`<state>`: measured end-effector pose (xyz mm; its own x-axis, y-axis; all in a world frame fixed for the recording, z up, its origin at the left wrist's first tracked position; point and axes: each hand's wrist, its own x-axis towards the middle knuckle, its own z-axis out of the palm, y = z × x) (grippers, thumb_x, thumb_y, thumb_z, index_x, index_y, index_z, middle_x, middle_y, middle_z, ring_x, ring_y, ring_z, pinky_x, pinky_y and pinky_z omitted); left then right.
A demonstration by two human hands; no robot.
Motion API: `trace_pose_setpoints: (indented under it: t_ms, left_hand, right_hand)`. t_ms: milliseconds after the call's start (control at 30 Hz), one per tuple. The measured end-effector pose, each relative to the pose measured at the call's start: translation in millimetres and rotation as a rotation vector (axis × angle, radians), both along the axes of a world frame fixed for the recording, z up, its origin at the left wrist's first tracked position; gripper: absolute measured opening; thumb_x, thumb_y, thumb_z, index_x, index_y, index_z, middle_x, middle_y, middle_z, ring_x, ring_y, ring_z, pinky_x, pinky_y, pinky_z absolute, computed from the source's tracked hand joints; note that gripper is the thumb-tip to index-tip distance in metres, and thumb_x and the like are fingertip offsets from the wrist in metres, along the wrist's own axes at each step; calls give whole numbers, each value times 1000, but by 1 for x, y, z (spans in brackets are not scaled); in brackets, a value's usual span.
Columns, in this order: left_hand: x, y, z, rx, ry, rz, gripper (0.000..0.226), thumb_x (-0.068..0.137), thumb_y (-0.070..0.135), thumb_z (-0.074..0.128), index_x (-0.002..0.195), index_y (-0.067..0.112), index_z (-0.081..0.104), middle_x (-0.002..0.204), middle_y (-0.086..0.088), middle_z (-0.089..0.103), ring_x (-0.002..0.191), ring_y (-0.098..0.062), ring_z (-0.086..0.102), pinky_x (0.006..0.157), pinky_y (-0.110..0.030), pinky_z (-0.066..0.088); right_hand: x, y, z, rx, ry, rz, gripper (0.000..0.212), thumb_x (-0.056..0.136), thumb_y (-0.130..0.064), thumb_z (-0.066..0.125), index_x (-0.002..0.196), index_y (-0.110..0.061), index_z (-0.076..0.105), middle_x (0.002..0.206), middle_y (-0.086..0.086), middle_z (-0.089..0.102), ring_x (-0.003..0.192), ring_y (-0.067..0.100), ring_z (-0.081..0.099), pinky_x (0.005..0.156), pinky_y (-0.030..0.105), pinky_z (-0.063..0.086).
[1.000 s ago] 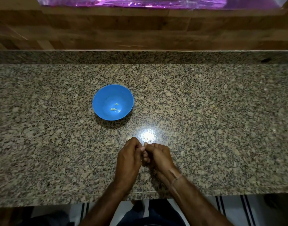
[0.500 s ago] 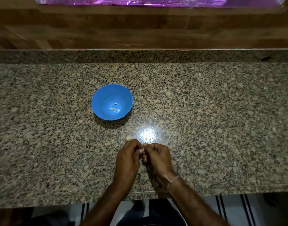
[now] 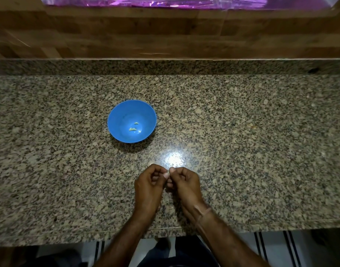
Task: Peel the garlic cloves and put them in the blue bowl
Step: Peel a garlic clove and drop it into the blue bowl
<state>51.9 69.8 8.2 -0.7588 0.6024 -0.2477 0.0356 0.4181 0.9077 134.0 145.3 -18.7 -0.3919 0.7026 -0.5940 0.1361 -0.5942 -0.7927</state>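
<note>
Left hand (image 3: 148,186) and right hand (image 3: 185,185) curled thumb-to-thumb (contents hidden), garlic clove (image 3: 151,162) beyond, blue bowl (image 3: 115,120) farther

Bowl (image 3: 117,120) sits on counter (image 3: 261,151), left of ctr, mid-depth. Cloves (image 3: 133,129) lie in it, near the bottom. One loose clove (image 3: 151,162) on counter, in front of bowl & a bit right, just behind L hand (image 3: 148,186). R hand (image 3: 185,183) is right beside L hand, fingertips touching; both near counter's front edge, nearer than bowl. Band (image 3: 203,212) round R wrist. Upstand (image 3: 165,66) runs along counter's back; wall (image 3: 165,31) behind it.
</note>
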Motion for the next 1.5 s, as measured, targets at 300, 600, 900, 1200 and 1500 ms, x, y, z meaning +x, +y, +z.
trace_pose_setpoints:
  t_ms: [300, 600, 900, 1200, 1500]
  left_hand:
    - [4, 3, -1, -26, 33, 47, 18, 91, -2, 70, 92, 16, 68, 83, 1, 71, 73, -1, 66, 59, -9, 48]
    - [4, 5, -6, -68, 140, -31, 26, 94, -6, 62, 93, 21, 63, 87, 4, 68, 80, -1, 64, 62, -7, 46]
    - [3, 4, -4, -37, 108, 3, 23, 93, -10, 62, 93, 13, 63, 84, -3, 67, 77, -1, 63, 64, -6, 46]
    - [2, 7, -3, -44, 118, -5, 22, 91, -6, 67, 91, 15, 62, 83, 0, 66, 75, 2, 60, 61, -8, 46]
    - [2, 8, -13, 7, -77, 125, 21, 89, -6, 70, 89, 14, 66, 84, -3, 71, 76, -6, 66, 68, -21, 57]
  right_hand:
    - [-1, -2, -4, 17, -8, -52, 17, 97, -10, 71, 95, 6, 71, 89, 29, 75, 82, 43, 72, 83, 55, 62]
    - [-2, 2, -4, -81, 2, -58, 21, 98, -16, 71, 90, 4, 70, 83, 28, 73, 72, 29, 66, 70, 38, 57]
    - [8, 14, -16, 390, -239, 166, 10, 95, -9, 71, 99, -14, 79, 93, -2, 78, 87, 7, 73, 79, 26, 59]
    - [12, 16, -10, 352, -63, 235, 4, 89, -9, 78, 87, -11, 79, 86, 6, 78, 86, 25, 76, 77, 42, 65]
    - [6, 10, -8, 89, -6, 73, 15, 96, -12, 74, 91, 2, 75, 78, 20, 74, 65, 20, 66, 62, 32, 56]
